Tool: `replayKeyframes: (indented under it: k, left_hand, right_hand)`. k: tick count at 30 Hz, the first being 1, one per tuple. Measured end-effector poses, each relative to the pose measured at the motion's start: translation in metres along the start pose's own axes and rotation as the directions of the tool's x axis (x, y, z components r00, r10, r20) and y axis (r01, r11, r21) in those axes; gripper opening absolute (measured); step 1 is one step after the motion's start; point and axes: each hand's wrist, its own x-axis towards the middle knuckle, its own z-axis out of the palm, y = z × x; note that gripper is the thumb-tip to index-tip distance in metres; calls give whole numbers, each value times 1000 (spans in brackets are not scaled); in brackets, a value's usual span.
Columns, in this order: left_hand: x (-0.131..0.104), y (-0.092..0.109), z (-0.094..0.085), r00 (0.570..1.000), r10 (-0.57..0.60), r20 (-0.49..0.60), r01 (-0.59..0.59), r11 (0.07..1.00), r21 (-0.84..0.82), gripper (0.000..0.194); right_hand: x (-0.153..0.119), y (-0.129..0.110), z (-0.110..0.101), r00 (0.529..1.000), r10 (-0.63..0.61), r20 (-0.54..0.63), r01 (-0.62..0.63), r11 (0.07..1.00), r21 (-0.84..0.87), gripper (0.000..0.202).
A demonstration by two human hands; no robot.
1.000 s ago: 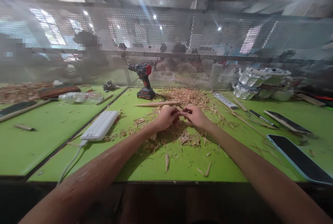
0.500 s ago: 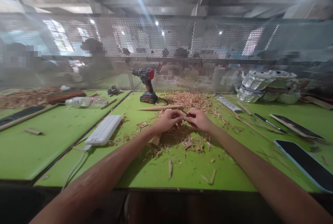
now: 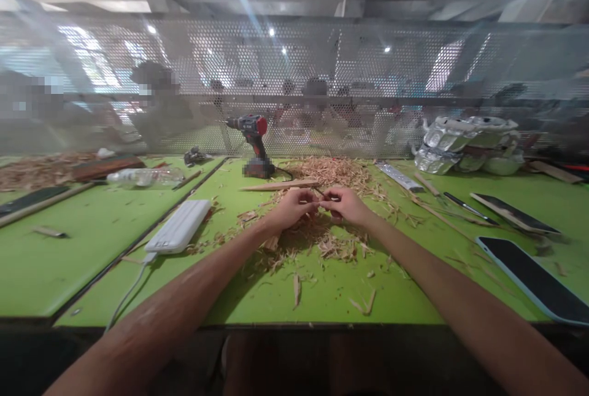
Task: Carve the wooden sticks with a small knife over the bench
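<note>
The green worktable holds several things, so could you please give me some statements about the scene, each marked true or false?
1. The black-and-red cordless drill stands upright. True.
2. The clear plastic bottle stands upright. False: the bottle lies on its side.
3. The bare left hand and bare right hand are close together. True.
4. The rectangular white power bank has no cable. False: a white cable runs from the power bank.
5. Curly pale wood shavings lie beyond the hands. True.

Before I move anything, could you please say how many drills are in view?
1: the power drill, upright near the far edge of the table, before the mesh screen.
</note>
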Motion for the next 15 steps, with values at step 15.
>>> replayKeyframes:
  k: [15]
  left_hand:
    - [-1, 4, -5, 989, 4, 145, 16, 991, -135, 44]
  right_hand:
    - [-9, -16, -6, 982, -21, 187, -7, 989, 146, 38]
